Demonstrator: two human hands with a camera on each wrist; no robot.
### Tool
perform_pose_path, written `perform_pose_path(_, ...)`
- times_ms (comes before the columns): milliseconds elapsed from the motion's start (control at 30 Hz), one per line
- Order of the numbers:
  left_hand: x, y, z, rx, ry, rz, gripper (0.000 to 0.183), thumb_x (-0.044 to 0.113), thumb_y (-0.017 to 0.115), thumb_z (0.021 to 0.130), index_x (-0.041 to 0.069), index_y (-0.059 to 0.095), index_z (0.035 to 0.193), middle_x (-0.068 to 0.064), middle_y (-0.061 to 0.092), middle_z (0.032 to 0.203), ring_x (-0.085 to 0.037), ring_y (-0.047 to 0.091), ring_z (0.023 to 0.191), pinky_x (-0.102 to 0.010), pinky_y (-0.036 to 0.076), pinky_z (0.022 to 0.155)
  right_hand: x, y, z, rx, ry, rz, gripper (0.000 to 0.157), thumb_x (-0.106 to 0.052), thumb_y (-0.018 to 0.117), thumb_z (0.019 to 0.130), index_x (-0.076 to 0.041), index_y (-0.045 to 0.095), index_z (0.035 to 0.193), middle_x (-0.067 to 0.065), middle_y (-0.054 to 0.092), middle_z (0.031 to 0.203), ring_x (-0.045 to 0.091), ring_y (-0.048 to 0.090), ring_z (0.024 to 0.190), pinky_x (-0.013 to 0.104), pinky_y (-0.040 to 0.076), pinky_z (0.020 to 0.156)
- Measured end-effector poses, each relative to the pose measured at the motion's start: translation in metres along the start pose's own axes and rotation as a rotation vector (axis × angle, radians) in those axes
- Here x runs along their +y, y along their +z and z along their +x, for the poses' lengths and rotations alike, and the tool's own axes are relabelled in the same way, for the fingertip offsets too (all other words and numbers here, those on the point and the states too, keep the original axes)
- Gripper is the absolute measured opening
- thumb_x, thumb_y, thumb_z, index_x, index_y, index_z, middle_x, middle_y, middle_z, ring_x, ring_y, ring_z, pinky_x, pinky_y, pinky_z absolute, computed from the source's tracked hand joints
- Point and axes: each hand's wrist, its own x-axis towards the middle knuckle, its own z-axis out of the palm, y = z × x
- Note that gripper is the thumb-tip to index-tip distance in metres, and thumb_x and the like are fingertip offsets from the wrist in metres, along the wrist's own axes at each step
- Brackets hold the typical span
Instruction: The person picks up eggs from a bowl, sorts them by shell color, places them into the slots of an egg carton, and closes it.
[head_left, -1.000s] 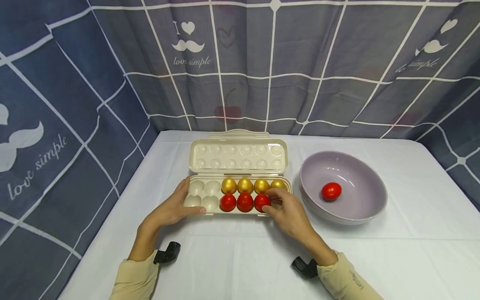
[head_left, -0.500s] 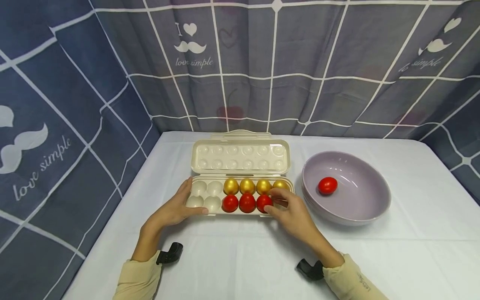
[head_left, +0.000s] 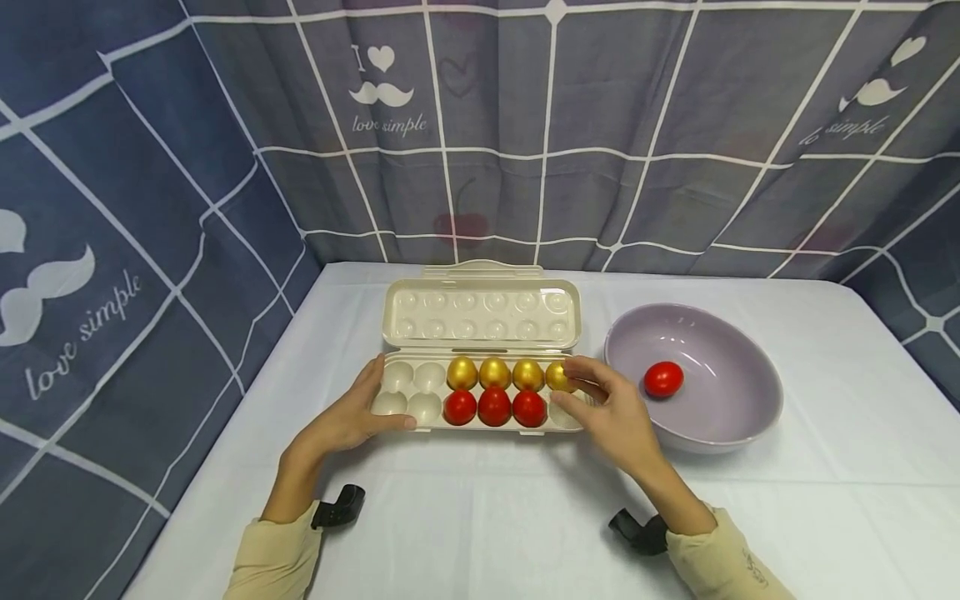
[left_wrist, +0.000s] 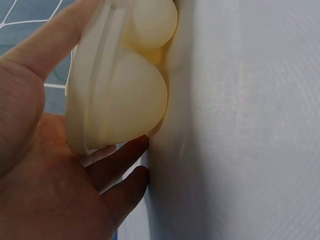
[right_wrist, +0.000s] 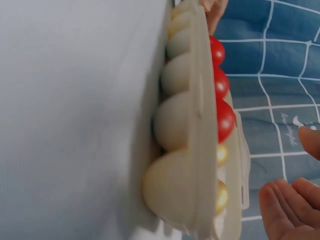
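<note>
An open cream egg carton [head_left: 482, 329] lies with its lid folded back. My left hand [head_left: 345, 421] holds its left end, thumb along the front edge and fingers at the side. In the left wrist view the fingertips reach the carton's rounded cups [left_wrist: 137, 100]. My right hand [head_left: 615, 417] is over the right end, thumb and fingers apart with nothing between them. Several gold eggs [head_left: 495, 373] fill back-row cups on the right. Three red eggs [head_left: 494, 407] sit in the front row, left of an empty cup [head_left: 562, 415] partly covered by my right hand.
A purple bowl [head_left: 720, 417] stands right of the carton, with one red egg [head_left: 663, 379] in it. Cups at the carton's left end [head_left: 396, 377] hold no eggs. A checked curtain [head_left: 495, 183] hangs behind the white-covered table [head_left: 450, 525].
My right hand has let go of the rightmost red egg and moved right. The red egg in the bowl has rocked left and back. My left hand keeps its hold.
</note>
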Motion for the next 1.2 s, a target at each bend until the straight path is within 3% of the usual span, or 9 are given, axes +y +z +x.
perform_pose_path(167, 0.001, -0.001, -0.001, -0.002, -0.021, -0.008, 0.116, 0.032, 0.082, 0.081, -0.001, 0.001, 0.156, -0.022, 0.002, 0.162, -0.039, 0.001, 0.147, -0.061, 0.007, 0.114, -0.005, -0.014, -0.002, 0.034, -0.008, -0.057, 0.044, 0.000, 0.079, 0.082, 0.010, 0.061, 0.121, 0.023, 0.064, 0.119, 0.035, 0.061, 0.112, 0.022, 0.045, 0.096)
perform_pose_path(433, 0.001, 0.000, -0.001, -0.005, -0.044, -0.015, 0.118, 0.034, 0.083, 0.080, -0.001, 0.000, 0.157, -0.023, 0.001, 0.162, -0.040, 0.001, 0.147, -0.062, 0.007, 0.114, -0.007, -0.036, -0.010, 0.104, -0.043, -0.104, 0.042, 0.003, 0.078, 0.081, 0.009, 0.063, 0.120, 0.019, 0.066, 0.116, 0.006, 0.062, 0.106, 0.020, 0.046, 0.094)
perform_pose_path(600, 0.002, 0.000, -0.001, -0.005, -0.039, -0.019, 0.117, 0.033, 0.083, 0.080, -0.002, 0.001, 0.156, -0.023, 0.002, 0.162, -0.039, 0.000, 0.147, -0.061, 0.006, 0.114, -0.006, -0.051, -0.011, 0.141, -0.068, -0.176, 0.043, 0.003, 0.079, 0.080, 0.009, 0.063, 0.120, 0.022, 0.065, 0.115, 0.004, 0.062, 0.105, 0.016, 0.045, 0.093)
perform_pose_path(833, 0.003, 0.000, -0.004, -0.011, -0.031, -0.016, 0.116, 0.032, 0.082, 0.080, -0.003, 0.001, 0.156, -0.024, 0.002, 0.161, -0.040, 0.001, 0.147, -0.062, 0.006, 0.114, -0.004, -0.069, -0.020, 0.146, -0.001, -0.310, 0.048, -0.012, 0.082, 0.082, -0.002, 0.064, 0.125, 0.003, 0.067, 0.118, -0.004, 0.059, 0.107, 0.009, 0.042, 0.084)
perform_pose_path(933, 0.003, 0.000, -0.004, -0.008, -0.021, -0.017, 0.116, 0.032, 0.082, 0.080, -0.003, 0.002, 0.156, -0.024, 0.003, 0.161, -0.040, 0.002, 0.147, -0.061, 0.007, 0.114, -0.003, -0.076, -0.022, 0.139, 0.004, -0.290, 0.049, -0.009, 0.081, 0.082, -0.001, 0.063, 0.127, -0.004, 0.065, 0.118, -0.004, 0.058, 0.108, 0.008, 0.042, 0.088)
perform_pose_path(1200, 0.002, 0.000, -0.002, -0.003, 0.015, -0.013, 0.112, 0.031, 0.081, 0.081, -0.002, 0.004, 0.156, -0.021, 0.007, 0.161, -0.037, 0.006, 0.147, -0.059, 0.008, 0.115, 0.001, -0.099, -0.029, 0.157, 0.011, -0.351, 0.050, -0.010, 0.080, 0.084, 0.004, 0.060, 0.128, -0.003, 0.065, 0.118, -0.009, 0.055, 0.108, 0.008, 0.042, 0.090)
